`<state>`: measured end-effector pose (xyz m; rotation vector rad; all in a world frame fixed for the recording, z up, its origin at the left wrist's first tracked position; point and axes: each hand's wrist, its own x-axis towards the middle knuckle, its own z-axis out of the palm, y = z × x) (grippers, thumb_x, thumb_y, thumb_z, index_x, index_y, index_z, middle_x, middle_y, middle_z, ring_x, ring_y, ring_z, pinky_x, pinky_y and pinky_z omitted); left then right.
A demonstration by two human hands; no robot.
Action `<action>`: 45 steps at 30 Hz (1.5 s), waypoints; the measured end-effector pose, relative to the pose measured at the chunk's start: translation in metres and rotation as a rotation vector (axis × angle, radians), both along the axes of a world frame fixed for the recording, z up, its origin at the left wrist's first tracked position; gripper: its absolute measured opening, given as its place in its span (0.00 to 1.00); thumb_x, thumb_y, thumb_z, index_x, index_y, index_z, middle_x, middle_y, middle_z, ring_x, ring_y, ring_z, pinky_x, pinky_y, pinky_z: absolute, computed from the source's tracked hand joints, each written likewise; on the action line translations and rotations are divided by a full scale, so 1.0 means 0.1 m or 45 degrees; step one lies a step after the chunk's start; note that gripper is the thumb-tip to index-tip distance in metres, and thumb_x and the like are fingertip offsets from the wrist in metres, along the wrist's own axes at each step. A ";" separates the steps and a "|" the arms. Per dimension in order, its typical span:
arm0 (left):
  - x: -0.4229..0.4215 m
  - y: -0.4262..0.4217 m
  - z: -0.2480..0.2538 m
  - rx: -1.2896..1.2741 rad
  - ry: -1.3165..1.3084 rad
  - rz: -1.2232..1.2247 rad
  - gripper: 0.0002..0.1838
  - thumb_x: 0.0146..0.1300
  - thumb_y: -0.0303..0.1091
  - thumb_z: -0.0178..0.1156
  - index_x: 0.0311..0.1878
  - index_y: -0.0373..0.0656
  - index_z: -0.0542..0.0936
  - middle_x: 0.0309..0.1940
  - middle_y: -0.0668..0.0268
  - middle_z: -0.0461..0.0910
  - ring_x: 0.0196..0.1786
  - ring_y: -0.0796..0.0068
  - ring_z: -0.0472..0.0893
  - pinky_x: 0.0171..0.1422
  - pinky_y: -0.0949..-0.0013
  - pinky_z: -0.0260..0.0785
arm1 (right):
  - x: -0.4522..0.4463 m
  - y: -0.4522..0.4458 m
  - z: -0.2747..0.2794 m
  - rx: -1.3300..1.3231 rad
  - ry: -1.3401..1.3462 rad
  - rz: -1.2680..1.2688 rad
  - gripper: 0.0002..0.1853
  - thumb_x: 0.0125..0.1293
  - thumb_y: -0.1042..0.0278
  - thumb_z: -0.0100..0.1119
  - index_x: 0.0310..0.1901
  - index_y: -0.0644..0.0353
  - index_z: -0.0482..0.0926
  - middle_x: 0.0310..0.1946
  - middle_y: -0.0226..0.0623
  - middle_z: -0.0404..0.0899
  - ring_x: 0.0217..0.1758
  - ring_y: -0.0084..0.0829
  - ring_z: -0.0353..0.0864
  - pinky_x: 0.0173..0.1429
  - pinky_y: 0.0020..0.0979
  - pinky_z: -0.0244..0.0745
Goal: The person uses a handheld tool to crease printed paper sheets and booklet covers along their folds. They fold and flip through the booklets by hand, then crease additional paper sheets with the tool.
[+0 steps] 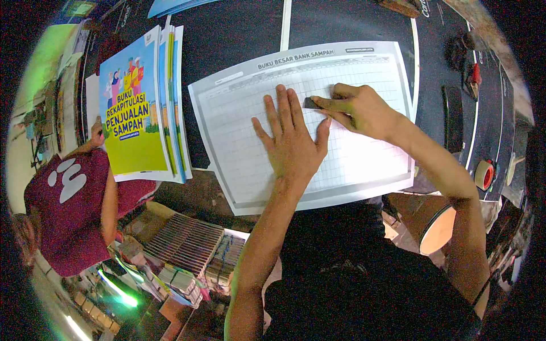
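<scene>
A large white printed sheet (239,170), headed "BUKU BESAR BANK SAMPAH" and ruled as a grid, lies before me on the dark tabletop (239,28). My left hand (293,145) rests flat on the middle of it with fingers spread. Just to its right, my right hand (364,111) pinches a small dark block (311,103) between thumb and fingers, down at the sheet's surface. The exact kind of block is not clear. Whether more sheets lie beneath the top one cannot be made out.
Left of the sheet are stacked colourful booklets (133,119). A person in a maroon shirt (74,216) is beyond them. On the right lie a tape roll (484,174) and a dark oblong object (453,119). Bundled book stacks (182,241) stand below the table's left side.
</scene>
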<state>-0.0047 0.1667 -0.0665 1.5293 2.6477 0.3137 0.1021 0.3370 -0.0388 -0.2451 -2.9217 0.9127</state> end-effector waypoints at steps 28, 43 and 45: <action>0.01 0.00 -0.02 -0.004 0.054 0.001 0.48 0.71 0.67 0.47 0.79 0.35 0.57 0.83 0.53 0.49 0.84 0.45 0.47 0.79 0.26 0.35 | -0.01 0.01 -0.01 -0.023 -0.016 0.012 0.19 0.70 0.60 0.59 0.60 0.49 0.83 0.32 0.42 0.78 0.31 0.46 0.82 0.36 0.46 0.81; 0.01 0.00 0.00 0.011 0.001 0.004 0.47 0.72 0.65 0.46 0.79 0.34 0.58 0.83 0.52 0.49 0.84 0.45 0.46 0.79 0.26 0.33 | 0.04 -0.16 -0.12 0.089 0.034 -0.167 0.23 0.68 0.60 0.59 0.65 0.45 0.78 0.34 0.42 0.78 0.33 0.45 0.84 0.36 0.44 0.82; 0.02 0.01 -0.02 0.011 0.025 0.004 0.47 0.72 0.65 0.46 0.79 0.33 0.58 0.83 0.52 0.49 0.84 0.45 0.46 0.79 0.26 0.33 | 0.04 -0.14 -0.12 0.039 0.035 -0.228 0.24 0.68 0.60 0.59 0.66 0.45 0.78 0.33 0.43 0.78 0.33 0.45 0.84 0.36 0.43 0.82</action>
